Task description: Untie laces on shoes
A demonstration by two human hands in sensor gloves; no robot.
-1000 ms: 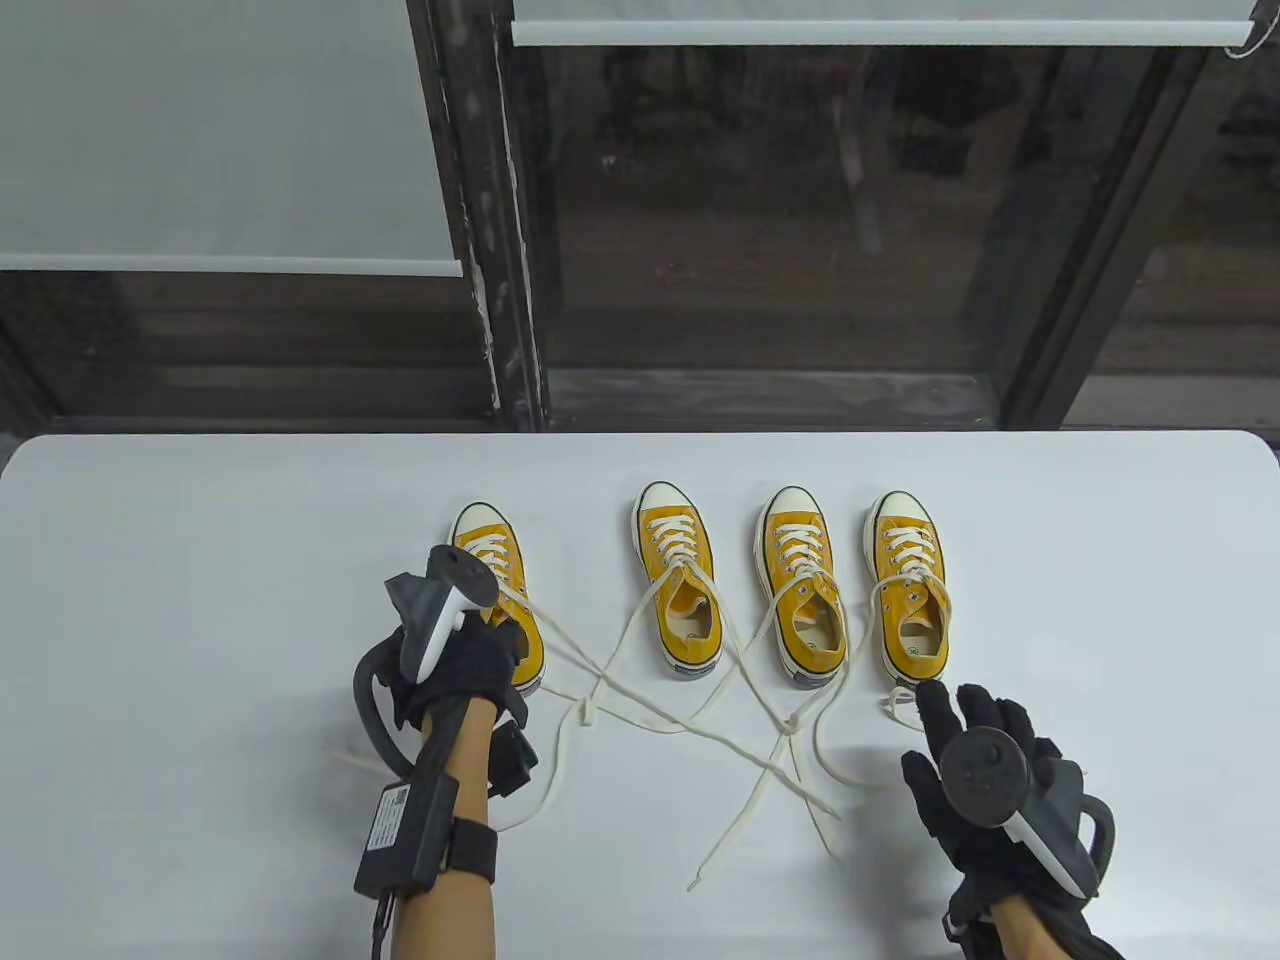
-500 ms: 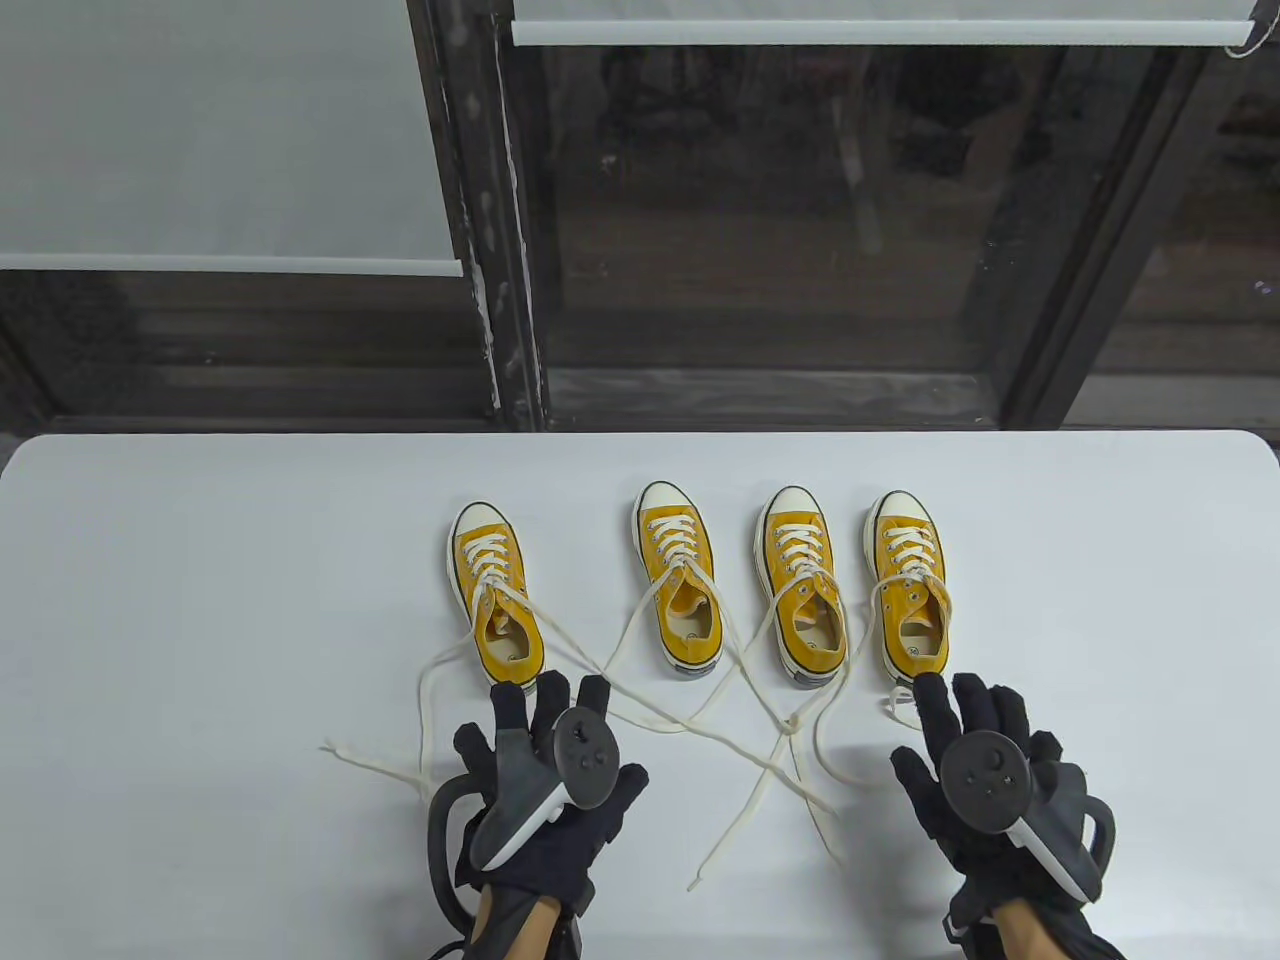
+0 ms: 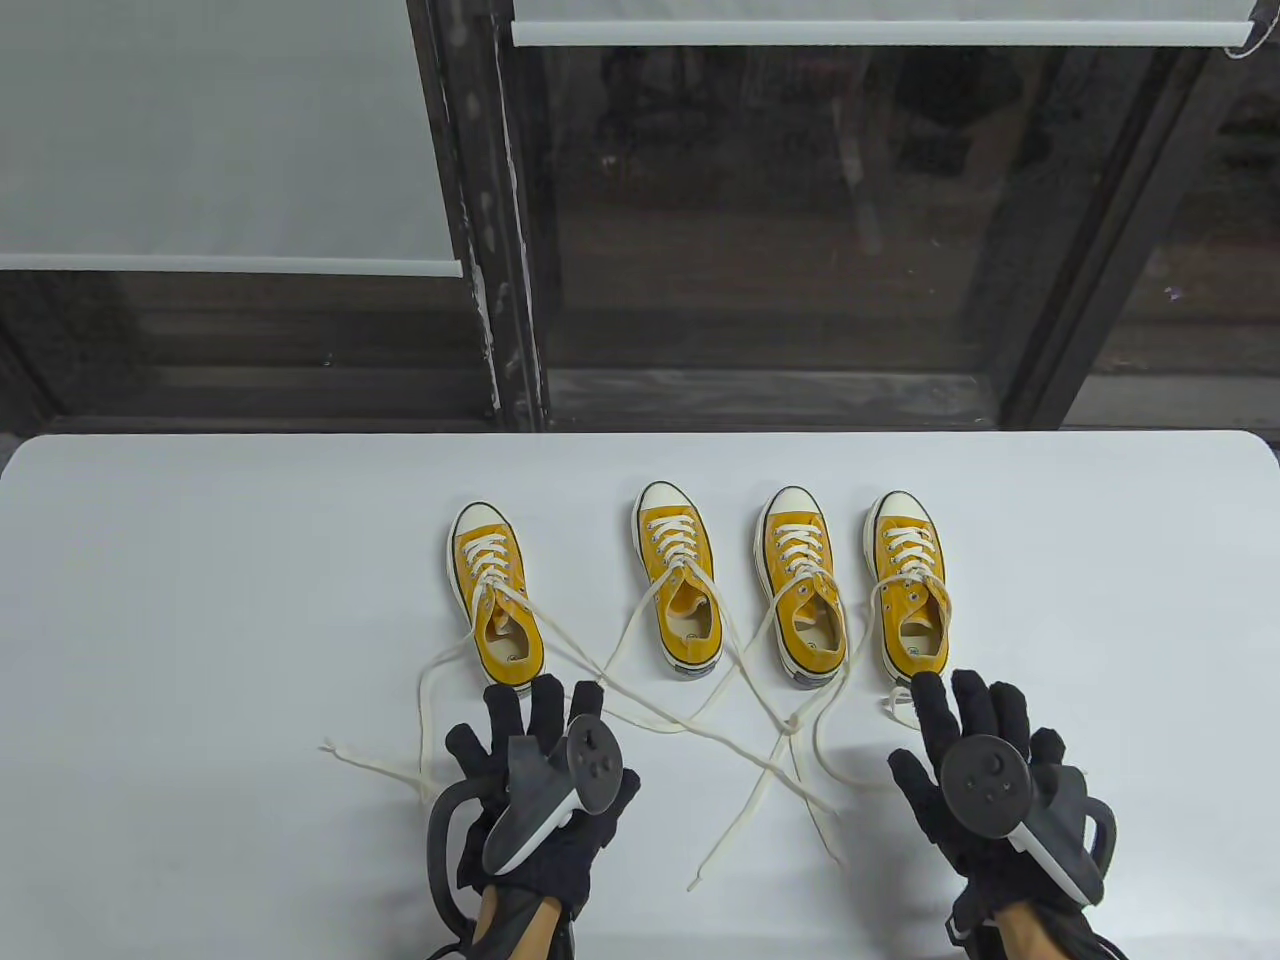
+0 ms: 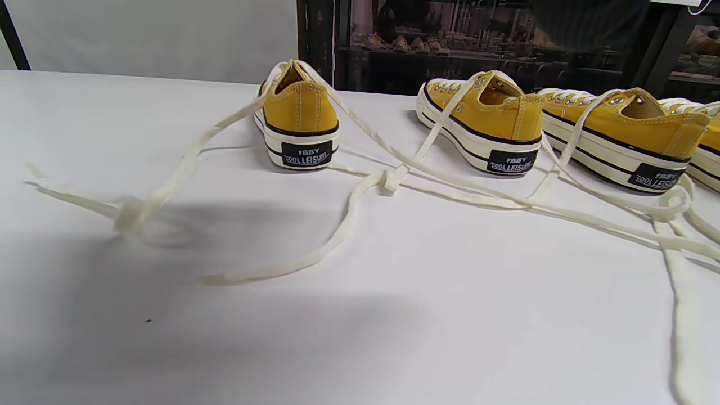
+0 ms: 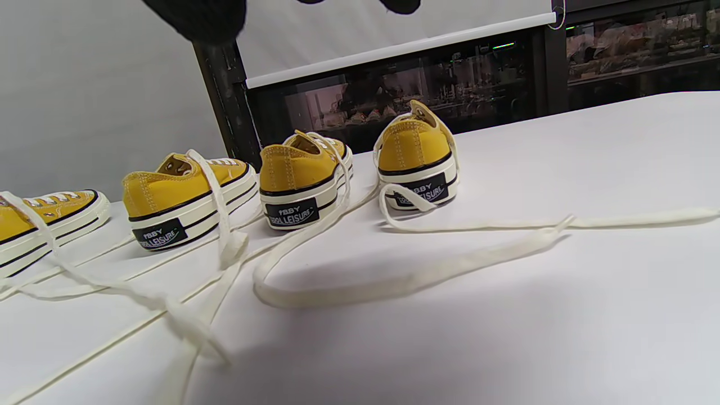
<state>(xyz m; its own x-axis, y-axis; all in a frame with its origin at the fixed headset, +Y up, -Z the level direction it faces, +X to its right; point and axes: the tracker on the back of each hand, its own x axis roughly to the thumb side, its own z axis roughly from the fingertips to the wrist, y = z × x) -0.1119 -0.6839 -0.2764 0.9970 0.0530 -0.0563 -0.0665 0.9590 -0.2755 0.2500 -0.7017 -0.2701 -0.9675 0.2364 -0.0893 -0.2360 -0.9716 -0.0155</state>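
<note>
Several yellow sneakers stand in a row on the white table point(image 3: 200, 560), toes away from me. The leftmost sneaker point(image 3: 496, 592) point(image 4: 299, 116) stands apart; the rightmost sneaker point(image 3: 910, 585) point(image 5: 416, 156) is at the row's right end. Their cream laces point(image 3: 700, 715) lie loose and crossed on the table in front of the heels, with small knots point(image 4: 388, 181) where they cross. My left hand point(image 3: 535, 760) lies flat with fingers spread, just behind the leftmost sneaker's heel, holding nothing. My right hand point(image 3: 975, 760) lies flat with fingers spread behind the rightmost sneaker, holding nothing.
A dark window frame point(image 3: 490, 220) and roller blinds point(image 3: 230, 130) stand beyond the table's far edge. Bare table surface lies left of the leftmost sneaker and right of the rightmost one.
My left hand let go of the leftmost sneaker and drew back toward me, settling flat with fingers spread behind its heel. That sneaker's lace now lies loose at its left. My right hand barely moved.
</note>
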